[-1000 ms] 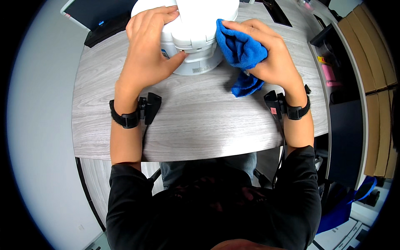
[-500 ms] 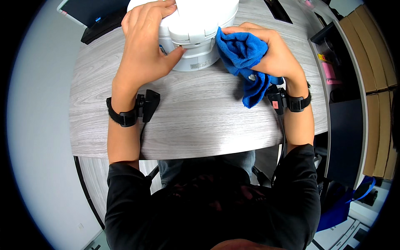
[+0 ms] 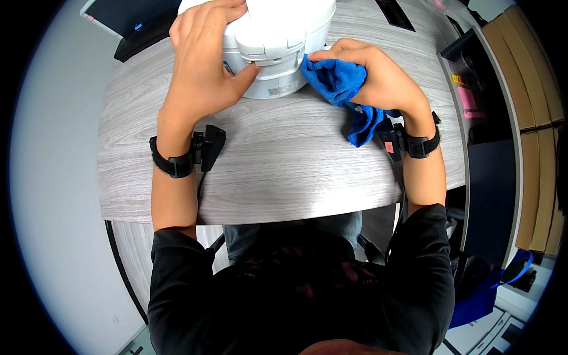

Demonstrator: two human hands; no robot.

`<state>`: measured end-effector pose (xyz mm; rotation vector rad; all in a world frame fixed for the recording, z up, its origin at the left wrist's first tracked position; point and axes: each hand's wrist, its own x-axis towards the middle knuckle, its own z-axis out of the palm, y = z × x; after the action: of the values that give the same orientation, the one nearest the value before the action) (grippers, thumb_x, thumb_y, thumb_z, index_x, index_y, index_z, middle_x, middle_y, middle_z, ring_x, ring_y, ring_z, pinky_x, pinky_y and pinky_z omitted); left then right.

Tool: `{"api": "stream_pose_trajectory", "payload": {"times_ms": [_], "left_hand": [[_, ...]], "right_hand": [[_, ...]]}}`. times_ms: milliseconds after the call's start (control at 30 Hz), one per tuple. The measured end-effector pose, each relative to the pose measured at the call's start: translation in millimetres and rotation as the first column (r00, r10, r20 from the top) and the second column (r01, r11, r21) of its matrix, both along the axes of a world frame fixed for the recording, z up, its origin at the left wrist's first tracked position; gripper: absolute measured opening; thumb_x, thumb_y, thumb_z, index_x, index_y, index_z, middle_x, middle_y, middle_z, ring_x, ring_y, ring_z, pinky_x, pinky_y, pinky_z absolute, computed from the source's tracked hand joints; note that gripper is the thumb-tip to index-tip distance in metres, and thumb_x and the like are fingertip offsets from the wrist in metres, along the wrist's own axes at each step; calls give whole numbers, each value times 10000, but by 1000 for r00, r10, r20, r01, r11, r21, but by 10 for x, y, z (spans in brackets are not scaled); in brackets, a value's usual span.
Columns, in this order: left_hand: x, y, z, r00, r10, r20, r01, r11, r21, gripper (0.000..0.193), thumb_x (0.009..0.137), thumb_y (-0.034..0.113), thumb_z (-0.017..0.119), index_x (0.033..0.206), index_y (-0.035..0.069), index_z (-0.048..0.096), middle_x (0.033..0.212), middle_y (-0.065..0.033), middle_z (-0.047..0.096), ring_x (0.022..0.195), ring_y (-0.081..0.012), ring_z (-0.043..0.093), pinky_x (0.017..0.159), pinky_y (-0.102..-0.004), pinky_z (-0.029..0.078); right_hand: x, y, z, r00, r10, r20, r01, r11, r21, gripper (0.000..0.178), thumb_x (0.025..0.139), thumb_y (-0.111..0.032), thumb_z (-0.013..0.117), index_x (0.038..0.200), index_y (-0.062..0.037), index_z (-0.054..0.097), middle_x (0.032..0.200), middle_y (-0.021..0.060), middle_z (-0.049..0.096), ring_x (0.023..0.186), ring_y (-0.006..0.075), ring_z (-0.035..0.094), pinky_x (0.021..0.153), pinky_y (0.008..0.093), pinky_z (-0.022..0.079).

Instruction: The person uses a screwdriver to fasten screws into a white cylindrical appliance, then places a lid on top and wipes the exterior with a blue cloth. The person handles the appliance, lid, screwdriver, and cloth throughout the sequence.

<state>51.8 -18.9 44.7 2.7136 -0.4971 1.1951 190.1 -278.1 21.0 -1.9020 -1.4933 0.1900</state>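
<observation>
Desk (image 3: 296,165), grey woodgrain, pale wall (image 3: 53,148) alongside, left hand (image 3: 204,74) spread on white container (image 3: 284,23), right hand (image 3: 384,74) pinching cloth (image 3: 337,83)

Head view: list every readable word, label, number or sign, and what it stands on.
None reads clearly.
White appliance, front label: too small.
Its blue label: too small.
Pink tag, right wrist device: too small.
Shirt print: too blurred.
</observation>
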Motion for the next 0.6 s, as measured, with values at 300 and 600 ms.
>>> {"api": "stream_pose_trajectory", "payload": {"times_ms": [300,600], "left_hand": [[-4,30,4,1000,6,-4,-6,1000,12,784,592,93,865,1310,68,550,1371,-132,580,1280,-311,512,1082,-432,304],[-4,28,-8,1000,17,5,-17,1000,5,788,593,101,871,1312,76,551,1375,-125,582,1286,-304,511,1088,-426,298]], "right_hand": [[-134,-8,1,972,-39,233,64,993,-101,656,628,8,814,1245,-194,724,952,67,663,876,261,663,802,359,559],[-333,-104,240,905,-118,409,92,992,81,739,581,62,780,1259,-224,715,970,74,635,861,269,641,714,346,549]]}}
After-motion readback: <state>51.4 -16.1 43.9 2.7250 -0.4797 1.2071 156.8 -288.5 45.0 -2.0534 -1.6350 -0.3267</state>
